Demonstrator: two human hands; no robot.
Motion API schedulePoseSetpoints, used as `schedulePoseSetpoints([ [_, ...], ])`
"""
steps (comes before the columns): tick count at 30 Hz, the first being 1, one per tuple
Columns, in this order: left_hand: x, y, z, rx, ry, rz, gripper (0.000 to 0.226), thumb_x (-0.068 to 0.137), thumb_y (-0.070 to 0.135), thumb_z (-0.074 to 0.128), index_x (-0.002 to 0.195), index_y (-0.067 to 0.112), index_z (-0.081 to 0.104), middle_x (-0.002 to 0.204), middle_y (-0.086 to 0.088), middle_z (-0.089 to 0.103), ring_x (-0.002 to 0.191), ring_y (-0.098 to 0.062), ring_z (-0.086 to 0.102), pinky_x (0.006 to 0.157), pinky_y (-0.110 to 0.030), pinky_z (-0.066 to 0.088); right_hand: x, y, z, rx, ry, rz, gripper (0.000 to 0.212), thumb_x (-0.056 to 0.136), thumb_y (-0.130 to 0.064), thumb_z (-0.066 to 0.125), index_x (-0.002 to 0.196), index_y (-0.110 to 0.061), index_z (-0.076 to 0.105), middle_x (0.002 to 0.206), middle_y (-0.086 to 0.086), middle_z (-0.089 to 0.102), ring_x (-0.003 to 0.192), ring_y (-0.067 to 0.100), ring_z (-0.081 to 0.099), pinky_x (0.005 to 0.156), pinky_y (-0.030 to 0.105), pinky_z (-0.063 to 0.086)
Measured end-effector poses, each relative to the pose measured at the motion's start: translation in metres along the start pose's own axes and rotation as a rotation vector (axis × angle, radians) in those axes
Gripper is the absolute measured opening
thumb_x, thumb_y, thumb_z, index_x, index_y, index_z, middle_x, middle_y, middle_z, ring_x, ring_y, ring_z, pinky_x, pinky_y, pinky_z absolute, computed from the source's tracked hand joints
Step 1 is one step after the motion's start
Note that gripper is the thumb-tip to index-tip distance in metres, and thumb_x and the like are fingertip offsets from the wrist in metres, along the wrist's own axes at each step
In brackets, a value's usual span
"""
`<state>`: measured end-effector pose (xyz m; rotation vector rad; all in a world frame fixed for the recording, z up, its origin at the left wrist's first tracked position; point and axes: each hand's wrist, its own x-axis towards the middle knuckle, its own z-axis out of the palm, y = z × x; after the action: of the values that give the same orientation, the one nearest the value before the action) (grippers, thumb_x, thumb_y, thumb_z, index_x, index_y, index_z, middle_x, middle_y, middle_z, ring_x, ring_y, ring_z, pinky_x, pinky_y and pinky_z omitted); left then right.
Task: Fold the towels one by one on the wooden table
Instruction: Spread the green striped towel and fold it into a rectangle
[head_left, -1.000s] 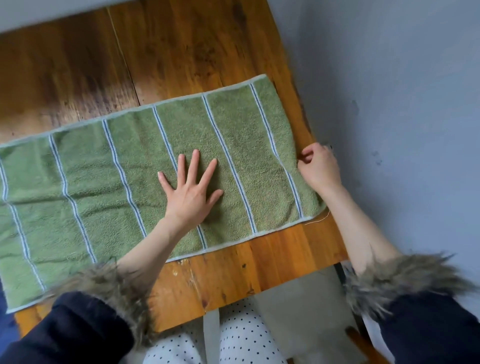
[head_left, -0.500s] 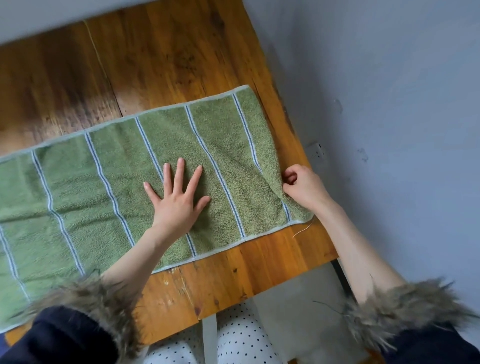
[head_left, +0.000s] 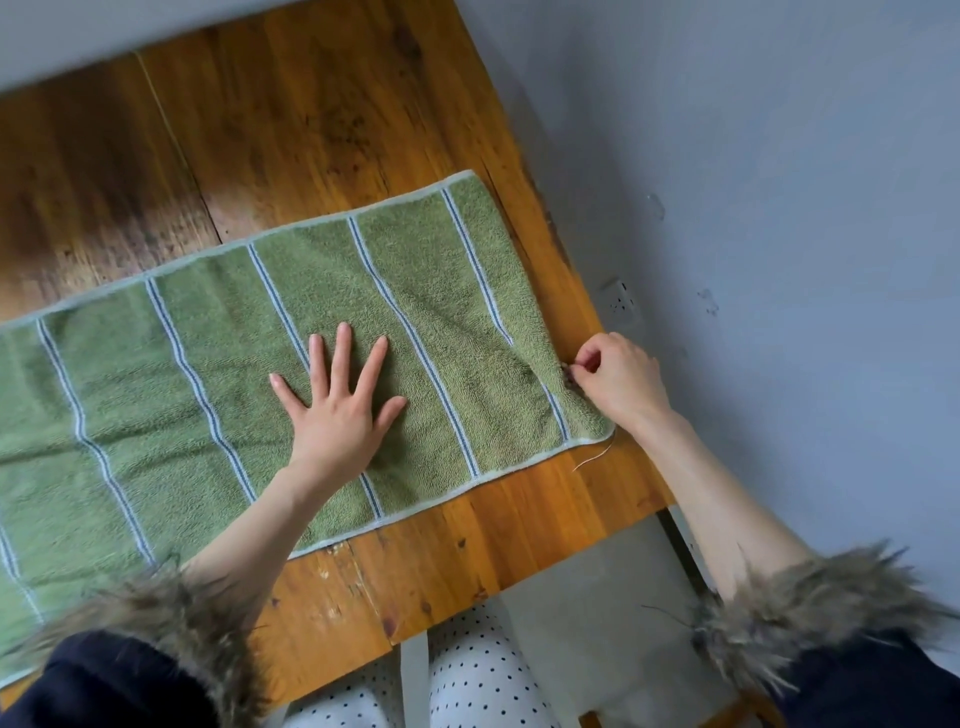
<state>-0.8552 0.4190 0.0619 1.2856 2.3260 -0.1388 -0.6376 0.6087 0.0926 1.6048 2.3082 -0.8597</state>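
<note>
Two hands are on the job. One green towel (head_left: 363, 322) with pale blue-white stripes lies spread across the wooden surface (head_left: 311, 119), its long edges running left to right, its left end going out of frame. Left hand (head_left: 340, 415) lies flat on the cloth near the middle, fingers straight and fanned, palm pressing down. Right hand (head_left: 618, 382) sits at the towel's right short edge, fingers curled in, pinching the fabric there, it looks like, though the grip itself is tucked under the knuckles and hard to read. Cloth bunches slightly just beside that pinch. A loose thread (head_left: 595, 457) trails from the near right corner onto bare wood. Fur-trimmed dark cuffs (head_left: 810, 603) frame both forearms, and polka-dot trousers (head_left: 467, 675) show below the surface's near edge. Grey wall (head_left: 779, 208) runs along the right side.
</note>
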Motion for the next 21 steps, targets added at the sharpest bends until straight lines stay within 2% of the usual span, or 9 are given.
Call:
schedulePoseSetpoints([
  [4, 0.0, 0.0, 0.0, -0.005, -0.007, 0.001, 0.07, 0.084, 0.065, 0.011, 0.145, 0.04, -0.01, 0.155, 0.0, -0.023, 0.14, -0.027, -0.026, 0.101, -0.069, -0.011, -0.006, -0.007, 0.008, -0.06, -0.055, -0.023, 0.019, 0.088, -0.018, 0.056, 0.107, -0.014, 0.059, 0.108, 0.0, 0.055, 0.106, 0.02, 0.051, 0.102, 0.046, 0.033],
  [8, 0.001, -0.001, 0.002, 0.005, -0.006, 0.0, 0.068, 0.086, 0.068, 0.009, 0.145, 0.041, -0.011, 0.151, 0.003, -0.03, 0.139, -0.026, -0.029, 0.101, -0.068, -0.013, -0.006, -0.01, 0.011, -0.148, -0.005, -0.05, 0.013, 0.09, -0.012, 0.051, 0.098, -0.013, 0.062, 0.101, 0.0, 0.055, 0.107, 0.022, 0.046, 0.097, 0.043, 0.03],
  [11, 0.001, -0.002, 0.005, 0.005, -0.003, 0.005, 0.069, 0.081, 0.071, -0.001, 0.143, 0.043, -0.015, 0.145, 0.006, -0.037, 0.137, -0.024, -0.032, 0.1, -0.067, -0.016, -0.002, -0.003, 0.003, -0.012, 0.167, 0.129, 0.01, 0.09, -0.01, 0.05, 0.086, -0.015, 0.057, 0.089, 0.0, 0.058, 0.09, 0.021, 0.054, 0.098, 0.043, 0.035],
  [13, 0.001, -0.002, 0.005, 0.011, -0.004, 0.004, 0.07, 0.079, 0.07, -0.004, 0.142, 0.043, -0.016, 0.144, 0.006, -0.038, 0.136, -0.023, -0.032, 0.1, -0.066, -0.017, 0.002, 0.006, -0.007, 0.092, 0.282, 0.3, 0.004, 0.09, -0.012, 0.051, 0.088, -0.013, 0.055, 0.085, 0.003, 0.059, 0.079, 0.022, 0.053, 0.089, 0.039, 0.044],
  [15, 0.0, -0.001, 0.004, 0.016, 0.004, 0.001, 0.07, 0.079, 0.069, -0.003, 0.143, 0.042, -0.014, 0.145, 0.005, -0.036, 0.137, -0.024, -0.031, 0.101, -0.067, -0.016, 0.004, 0.015, -0.011, 0.128, 0.282, 0.384, 0.004, 0.091, -0.015, 0.051, 0.091, -0.012, 0.054, 0.083, 0.003, 0.058, 0.078, 0.023, 0.053, 0.088, 0.041, 0.046],
  [18, -0.001, 0.001, 0.002, -0.01, 0.041, 0.001, 0.072, 0.081, 0.067, 0.007, 0.146, 0.04, -0.004, 0.15, 0.002, -0.029, 0.14, -0.026, -0.026, 0.101, -0.068, -0.015, 0.012, 0.016, -0.006, 0.083, 0.182, 0.239, 0.009, 0.093, -0.023, 0.05, 0.093, -0.014, 0.051, 0.084, 0.001, 0.059, 0.077, 0.023, 0.058, 0.088, 0.052, 0.047],
  [21, 0.006, 0.007, -0.003, -0.034, 0.088, 0.026, 0.072, 0.082, 0.066, 0.014, 0.147, 0.038, 0.003, 0.154, -0.002, -0.023, 0.14, -0.026, -0.025, 0.102, -0.067, -0.016, 0.03, 0.002, -0.009, 0.099, 0.119, 0.166, 0.033, 0.096, -0.037, 0.042, 0.116, -0.012, 0.049, 0.099, -0.004, 0.057, 0.086, 0.019, 0.057, 0.094, 0.049, 0.044],
])
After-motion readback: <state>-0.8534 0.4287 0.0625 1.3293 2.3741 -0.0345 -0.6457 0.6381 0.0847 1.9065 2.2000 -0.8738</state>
